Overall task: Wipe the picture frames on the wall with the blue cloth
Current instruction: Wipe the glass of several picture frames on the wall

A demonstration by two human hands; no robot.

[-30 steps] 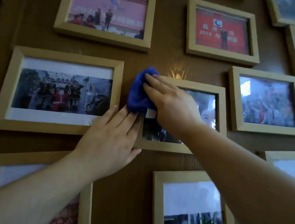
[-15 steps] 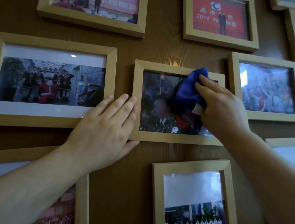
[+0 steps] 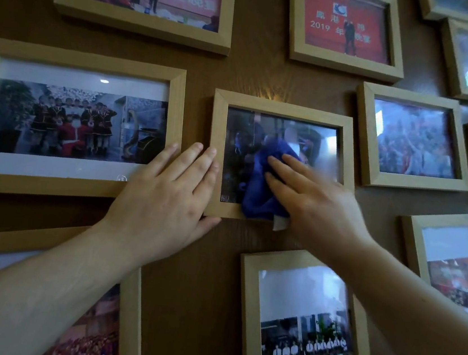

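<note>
Several light wooden picture frames hang on a brown wood-grain wall. The middle frame (image 3: 282,106) holds a dark photo under glass. The blue cloth (image 3: 261,186) is bunched against the lower middle of that glass, its white tag hanging past the bottom rail. My right hand (image 3: 315,205) presses flat on the cloth, fingers pointing left. My left hand (image 3: 165,195) lies flat on the wall, fingertips over the middle frame's left rail and the lower right corner of the wide frame (image 3: 88,59) beside it.
Around the middle frame hang a pink-photo frame (image 3: 144,30) and a red-photo frame (image 3: 344,64) above, a frame (image 3: 415,182) to the right, a tall frame (image 3: 245,311) below, and others at the right edge and lower left (image 3: 130,312).
My right hand has swept the cloth from the frame's top left corner to its upper right, then down to the lower middle of the glass. My left hand has stayed put.
</note>
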